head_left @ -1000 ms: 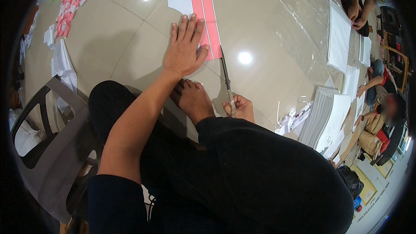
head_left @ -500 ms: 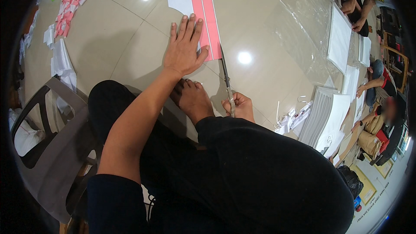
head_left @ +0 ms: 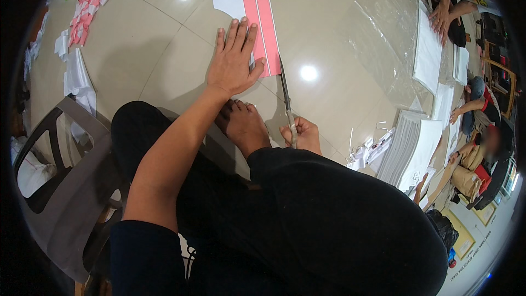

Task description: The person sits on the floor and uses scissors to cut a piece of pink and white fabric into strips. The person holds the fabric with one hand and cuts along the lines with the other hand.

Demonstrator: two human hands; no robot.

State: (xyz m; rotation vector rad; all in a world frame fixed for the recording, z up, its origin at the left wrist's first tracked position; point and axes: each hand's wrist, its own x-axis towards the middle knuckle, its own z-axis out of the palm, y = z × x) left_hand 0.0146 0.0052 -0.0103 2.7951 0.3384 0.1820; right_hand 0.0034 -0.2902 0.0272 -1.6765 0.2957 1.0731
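Observation:
I sit on a glossy tiled floor in black trousers, one bare foot tucked in front of me. My left hand lies flat, fingers spread, pressing down a long white sheet with pink stripes. My right hand grips the handles of long scissors, whose blades point at the near edge of the striped sheet, right of my left thumb.
A grey plastic chair stands at my left. Pink, white and green paper scraps lie far left. Clear plastic film and stacks of white sheets are at right, where other people's hands work.
My left hand and the striped sheet stay put. My right hand has shifted slightly with the scissors, staying at the sheet's near edge.

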